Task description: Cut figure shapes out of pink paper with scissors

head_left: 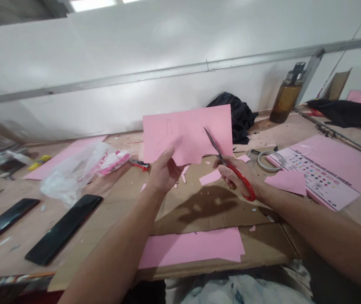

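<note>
1. White wall panels stand behind the cluttered wooden worktop (25, 236).
2. Left hand (164, 171) pinches the large pink paper sheet (186, 133), raised above the worktop's middle.
3. Right hand (235, 173) is closed on the red-handled scissors (231, 166), blades slightly apart at the sheet's lower edge.
4. Two black flat phones (63, 230) lie near left.

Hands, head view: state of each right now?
Left hand: closed on the lower edge of the pink sheet, held up above the table.
Right hand: closed around the red-handled scissors, blades against the sheet.
</note>
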Demonstrator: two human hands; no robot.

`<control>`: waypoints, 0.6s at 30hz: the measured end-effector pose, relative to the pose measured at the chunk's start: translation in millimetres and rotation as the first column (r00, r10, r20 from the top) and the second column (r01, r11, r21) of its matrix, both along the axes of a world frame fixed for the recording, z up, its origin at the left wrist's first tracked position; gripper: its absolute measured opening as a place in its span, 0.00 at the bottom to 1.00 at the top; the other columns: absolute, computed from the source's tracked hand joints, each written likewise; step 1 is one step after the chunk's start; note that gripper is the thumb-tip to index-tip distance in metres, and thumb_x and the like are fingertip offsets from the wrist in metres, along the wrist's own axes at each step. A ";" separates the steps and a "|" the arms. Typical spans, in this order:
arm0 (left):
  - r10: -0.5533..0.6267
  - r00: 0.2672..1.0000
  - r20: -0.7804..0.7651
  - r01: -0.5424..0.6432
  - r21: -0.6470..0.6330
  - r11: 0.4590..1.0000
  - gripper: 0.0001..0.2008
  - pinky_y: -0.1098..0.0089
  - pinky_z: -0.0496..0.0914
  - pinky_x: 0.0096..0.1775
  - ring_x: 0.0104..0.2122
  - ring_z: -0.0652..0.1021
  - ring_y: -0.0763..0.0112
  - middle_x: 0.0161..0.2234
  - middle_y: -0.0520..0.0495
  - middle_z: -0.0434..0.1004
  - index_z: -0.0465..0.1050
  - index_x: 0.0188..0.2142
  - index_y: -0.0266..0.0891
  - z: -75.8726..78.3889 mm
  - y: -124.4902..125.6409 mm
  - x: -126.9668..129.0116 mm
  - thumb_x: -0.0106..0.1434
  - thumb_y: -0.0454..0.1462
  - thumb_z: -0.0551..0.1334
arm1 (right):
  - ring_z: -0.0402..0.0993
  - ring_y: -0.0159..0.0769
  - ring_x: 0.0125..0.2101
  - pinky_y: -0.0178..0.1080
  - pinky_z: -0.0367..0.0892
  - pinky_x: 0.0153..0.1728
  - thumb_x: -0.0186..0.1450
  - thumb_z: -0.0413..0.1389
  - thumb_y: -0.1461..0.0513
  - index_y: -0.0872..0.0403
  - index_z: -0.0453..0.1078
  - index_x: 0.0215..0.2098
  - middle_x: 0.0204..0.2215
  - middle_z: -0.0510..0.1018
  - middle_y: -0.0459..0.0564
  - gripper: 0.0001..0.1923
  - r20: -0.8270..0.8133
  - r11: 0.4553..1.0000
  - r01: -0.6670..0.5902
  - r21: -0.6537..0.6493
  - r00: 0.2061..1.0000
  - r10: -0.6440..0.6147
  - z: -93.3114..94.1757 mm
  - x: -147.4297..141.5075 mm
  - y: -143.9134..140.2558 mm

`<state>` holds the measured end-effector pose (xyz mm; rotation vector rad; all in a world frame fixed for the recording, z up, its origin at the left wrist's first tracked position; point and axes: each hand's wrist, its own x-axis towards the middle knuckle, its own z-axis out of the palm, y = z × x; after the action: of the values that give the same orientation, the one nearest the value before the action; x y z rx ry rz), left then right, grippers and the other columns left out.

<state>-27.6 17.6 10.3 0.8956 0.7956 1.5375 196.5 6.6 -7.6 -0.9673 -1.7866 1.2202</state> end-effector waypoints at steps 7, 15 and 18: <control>0.188 0.978 0.091 -0.184 -0.046 0.982 0.10 0.75 0.75 0.29 0.38 0.82 0.68 0.39 0.48 0.84 0.80 0.39 0.44 6.9 16.6 -22.3 0.59 0.43 0.67 | 0.54 0.27 0.18 0.33 0.54 0.20 0.68 0.55 0.44 0.54 0.68 0.41 0.20 0.60 0.38 0.21 -0.050 0.999 0.005 -0.046 0.999 -0.007 -0.2 0.1 0.5; 0.154 0.987 0.053 -0.155 0.012 0.988 0.09 0.69 0.78 0.39 0.44 0.81 0.62 0.43 0.45 0.84 0.82 0.36 0.39 0.8 29.8 -40.7 0.55 0.38 0.68 | 0.56 0.27 0.19 0.33 0.56 0.21 0.69 0.54 0.45 0.52 0.66 0.44 0.22 0.61 0.38 0.20 -0.045 1.000 0.000 -0.009 0.999 0.000 2.3 1.1 0.6; 0.108 0.992 -0.062 -0.107 0.024 0.994 0.15 0.68 0.77 0.42 0.44 0.81 0.61 0.43 0.43 0.84 0.82 0.40 0.38 -1.3 29.6 -44.0 0.52 0.38 0.71 | 0.55 0.26 0.19 0.32 0.55 0.20 0.69 0.54 0.45 0.52 0.66 0.43 0.21 0.60 0.38 0.20 -0.054 0.999 -0.012 -0.043 0.998 0.010 1.0 0.9 0.6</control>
<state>-71.6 47.1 9.0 0.9339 0.8874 1.6201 197.4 7.2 -6.6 -0.9414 -1.7317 1.2847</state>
